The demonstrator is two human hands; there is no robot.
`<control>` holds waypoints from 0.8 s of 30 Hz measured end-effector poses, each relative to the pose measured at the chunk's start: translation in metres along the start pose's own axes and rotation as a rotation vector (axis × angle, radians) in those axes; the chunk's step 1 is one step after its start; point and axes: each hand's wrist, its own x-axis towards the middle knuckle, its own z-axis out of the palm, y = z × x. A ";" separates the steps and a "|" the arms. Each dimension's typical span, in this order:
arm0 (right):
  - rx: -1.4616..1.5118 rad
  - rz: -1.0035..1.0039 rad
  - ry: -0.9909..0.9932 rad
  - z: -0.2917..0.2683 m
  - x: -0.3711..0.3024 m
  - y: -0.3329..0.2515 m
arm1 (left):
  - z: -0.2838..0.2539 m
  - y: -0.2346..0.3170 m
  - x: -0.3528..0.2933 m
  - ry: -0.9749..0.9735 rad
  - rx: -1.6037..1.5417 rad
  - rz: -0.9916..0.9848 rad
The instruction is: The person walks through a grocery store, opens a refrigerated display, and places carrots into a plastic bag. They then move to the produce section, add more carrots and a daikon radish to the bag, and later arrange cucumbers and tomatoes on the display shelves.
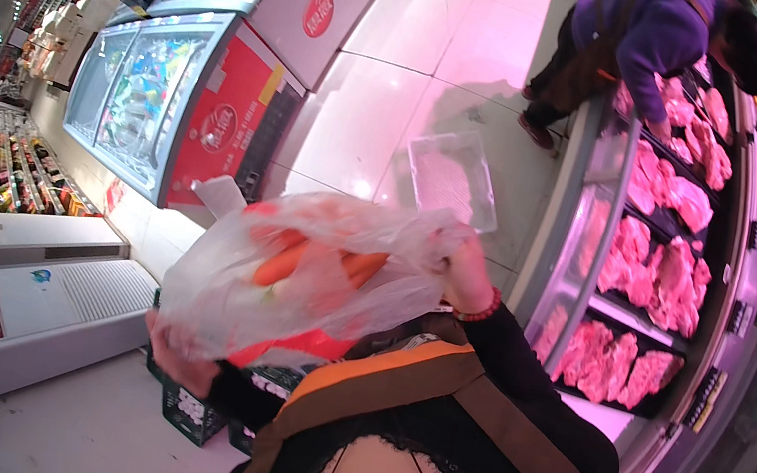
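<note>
A translucent white plastic bag [218, 284] is stretched out in front of my body between both hands. Orange carrots [280, 265] show through its film, along with something red. My left hand [179, 362] is closed on the bag's lower left side, its fingers partly behind the film. At the bag's upper right, my right hand [471, 275] grips the edge, with a red bead bracelet on the wrist. What else lies in the bag is blurred by the plastic.
A meat counter [608, 247] with several rows of raw meat [666, 272] runs along the right, where a person in purple [664, 39] leans over it. A clear tray [452, 179] lies on the floor. Freezers [140, 93] stand left; dark crates [190, 414] sit below my left hand.
</note>
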 end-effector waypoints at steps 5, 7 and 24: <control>-0.061 0.236 -0.118 0.044 0.125 0.011 | 0.027 0.038 0.046 0.392 -0.135 -0.125; -0.015 0.150 -0.160 0.051 0.170 0.022 | 0.032 0.033 0.084 0.401 -0.038 -0.140; -0.204 -0.045 0.359 0.041 0.563 0.030 | 0.292 -0.101 0.632 0.143 -0.125 -0.116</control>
